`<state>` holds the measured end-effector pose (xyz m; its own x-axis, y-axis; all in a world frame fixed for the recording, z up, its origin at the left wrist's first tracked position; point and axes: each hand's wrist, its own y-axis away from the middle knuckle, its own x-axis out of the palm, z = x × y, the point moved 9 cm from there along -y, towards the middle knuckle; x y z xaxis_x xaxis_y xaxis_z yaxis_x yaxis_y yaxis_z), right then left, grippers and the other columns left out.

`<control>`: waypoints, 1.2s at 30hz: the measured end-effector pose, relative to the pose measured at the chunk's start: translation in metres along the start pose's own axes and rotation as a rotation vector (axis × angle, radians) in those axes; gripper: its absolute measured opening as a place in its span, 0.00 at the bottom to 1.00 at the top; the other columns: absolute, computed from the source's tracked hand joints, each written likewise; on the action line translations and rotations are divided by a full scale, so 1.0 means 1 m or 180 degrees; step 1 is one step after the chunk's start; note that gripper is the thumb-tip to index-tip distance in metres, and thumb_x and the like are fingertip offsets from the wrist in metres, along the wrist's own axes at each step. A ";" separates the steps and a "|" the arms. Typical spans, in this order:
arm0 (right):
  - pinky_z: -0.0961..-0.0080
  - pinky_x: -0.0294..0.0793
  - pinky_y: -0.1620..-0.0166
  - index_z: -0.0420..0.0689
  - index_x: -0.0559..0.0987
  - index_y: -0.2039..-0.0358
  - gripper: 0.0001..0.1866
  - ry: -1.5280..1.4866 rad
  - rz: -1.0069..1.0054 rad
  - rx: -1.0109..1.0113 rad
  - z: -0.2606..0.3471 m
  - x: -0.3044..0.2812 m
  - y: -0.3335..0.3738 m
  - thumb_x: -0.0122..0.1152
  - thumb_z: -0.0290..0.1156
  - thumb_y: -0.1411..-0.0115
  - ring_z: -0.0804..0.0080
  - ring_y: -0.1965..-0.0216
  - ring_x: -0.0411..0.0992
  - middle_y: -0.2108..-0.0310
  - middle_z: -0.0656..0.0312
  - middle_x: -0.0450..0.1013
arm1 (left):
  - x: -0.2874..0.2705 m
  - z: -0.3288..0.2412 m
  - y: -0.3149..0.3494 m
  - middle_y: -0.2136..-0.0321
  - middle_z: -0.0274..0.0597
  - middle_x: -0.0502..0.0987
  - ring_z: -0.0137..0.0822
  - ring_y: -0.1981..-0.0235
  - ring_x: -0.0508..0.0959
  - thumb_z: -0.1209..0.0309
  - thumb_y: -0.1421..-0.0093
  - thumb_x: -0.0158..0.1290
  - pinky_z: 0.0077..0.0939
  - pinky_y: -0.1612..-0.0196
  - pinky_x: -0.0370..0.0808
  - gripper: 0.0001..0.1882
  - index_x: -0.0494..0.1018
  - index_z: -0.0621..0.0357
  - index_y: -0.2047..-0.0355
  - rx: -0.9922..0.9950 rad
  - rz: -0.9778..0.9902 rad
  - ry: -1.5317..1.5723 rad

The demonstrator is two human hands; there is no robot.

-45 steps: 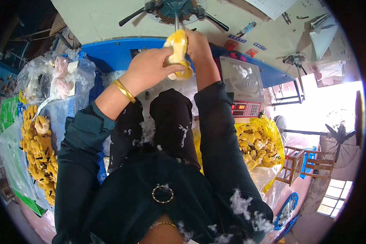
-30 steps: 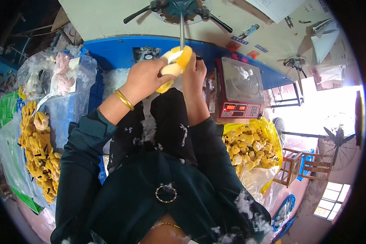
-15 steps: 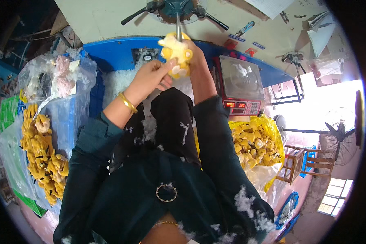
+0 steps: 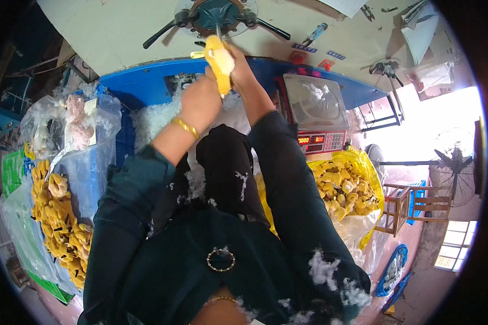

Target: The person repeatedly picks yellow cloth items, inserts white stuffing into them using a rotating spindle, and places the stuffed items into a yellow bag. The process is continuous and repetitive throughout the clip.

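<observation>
A small yellow plush toy (image 4: 220, 65) with a pale patch is pressed against the metal nozzle (image 4: 218, 31) of a filling machine (image 4: 211, 15) on the worktable. My left hand (image 4: 201, 99) is closed on its lower left side, the fingers mostly turned out of sight. From the right, my right hand (image 4: 244, 73) grips the toy, its fingertips hidden behind the fabric. A small pale yellow tag (image 4: 198, 54) sticks out on the toy's left. Whether the nozzle tip is inside the toy cannot be seen.
A red digital scale (image 4: 315, 111) stands to the right, above a yellow bag (image 4: 378, 179) full of yellow plush pieces. More yellow plush toys (image 4: 59, 211) lie piled at left beside a pink plush (image 4: 76, 119). White stuffing (image 4: 152, 116) covers the blue-edged tray. Pliers (image 4: 315, 35) lie on the table.
The toy has turned from its pale belly facing me to a narrower side view, and the tag now shows. Both hands have shifted slightly left, my left hand rolling over.
</observation>
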<state>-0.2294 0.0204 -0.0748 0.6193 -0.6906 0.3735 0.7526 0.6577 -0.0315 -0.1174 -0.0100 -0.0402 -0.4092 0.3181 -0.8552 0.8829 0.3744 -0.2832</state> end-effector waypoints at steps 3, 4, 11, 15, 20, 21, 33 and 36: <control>0.77 0.75 0.63 0.39 0.73 0.54 0.13 0.0002 0.0228 -0.0175 0.001 -0.001 -0.018 0.54 0.28 0.39 0.75 0.66 0.74 0.63 0.61 0.74 | -0.001 -0.003 -0.013 0.74 0.54 0.75 0.50 0.74 0.78 0.71 0.45 0.50 0.41 0.73 0.75 0.15 0.66 0.65 0.59 0.0280 -0.0142 -0.0205; 0.77 0.75 0.63 0.39 0.73 0.55 0.13 0.0011 0.0095 -0.0140 0.000 -0.003 -0.013 0.53 0.28 0.39 0.75 0.66 0.74 0.64 0.61 0.74 | -0.001 -0.003 -0.012 0.75 0.54 0.75 0.49 0.75 0.78 0.70 0.45 0.49 0.41 0.74 0.75 0.15 0.66 0.66 0.59 0.0323 -0.0142 -0.0327; 0.76 0.75 0.62 0.37 0.75 0.58 0.12 0.0107 -0.0226 0.0560 0.006 0.008 0.053 0.50 0.31 0.37 0.74 0.67 0.74 0.65 0.60 0.75 | -0.012 -0.018 0.043 0.69 0.52 0.76 0.45 0.72 0.79 0.73 0.43 0.48 0.34 0.71 0.77 0.15 0.66 0.59 0.54 0.1063 0.0137 0.0732; 0.73 0.76 0.68 0.35 0.76 0.60 0.14 0.0469 -0.0419 0.0459 0.012 -0.004 0.023 0.51 0.34 0.38 0.70 0.69 0.77 0.66 0.57 0.76 | -0.002 -0.018 0.049 0.71 0.40 0.74 0.30 0.72 0.77 0.70 0.36 0.47 0.19 0.73 0.76 0.14 0.64 0.61 0.52 -0.0937 0.1776 0.4405; 0.75 0.76 0.71 0.38 0.75 0.58 0.14 0.0491 -0.0704 0.0517 0.012 -0.017 -0.036 0.53 0.33 0.39 0.72 0.73 0.75 0.70 0.60 0.76 | 0.004 -0.014 0.006 0.67 0.41 0.75 0.32 0.71 0.79 0.72 0.40 0.52 0.21 0.71 0.78 0.15 0.67 0.63 0.54 -0.1609 0.1389 0.4993; 0.74 0.76 0.71 0.37 0.75 0.58 0.14 0.0567 -0.0717 0.0439 0.012 -0.016 -0.033 0.52 0.34 0.38 0.71 0.73 0.76 0.70 0.59 0.75 | 0.009 -0.011 0.007 0.66 0.41 0.75 0.33 0.71 0.79 0.73 0.41 0.52 0.22 0.71 0.78 0.14 0.68 0.63 0.55 -0.1738 0.1352 0.4976; 0.67 0.78 0.68 0.28 0.74 0.61 0.17 -0.0603 -0.1041 0.0108 0.012 -0.010 0.006 0.51 0.34 0.38 0.62 0.70 0.77 0.67 0.51 0.75 | 0.017 0.020 0.005 0.83 0.26 0.62 0.19 0.86 0.58 0.70 0.41 0.55 0.14 0.84 0.54 0.10 0.69 0.61 0.63 -0.1692 0.2055 0.5328; 0.68 0.77 0.69 0.28 0.73 0.61 0.17 0.0229 -0.1589 0.0275 0.012 -0.022 -0.019 0.50 0.33 0.38 0.61 0.70 0.77 0.67 0.49 0.74 | 0.014 0.022 -0.015 0.84 0.26 0.61 0.19 0.86 0.57 0.71 0.40 0.54 0.15 0.83 0.53 0.09 0.70 0.63 0.64 -0.1643 0.1779 0.5046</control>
<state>-0.2600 0.0264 -0.0708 0.2052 -0.9440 0.2586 0.9413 0.2627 0.2122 -0.1314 -0.0307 -0.0575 -0.1963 0.8405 0.5050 0.9550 0.0471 0.2928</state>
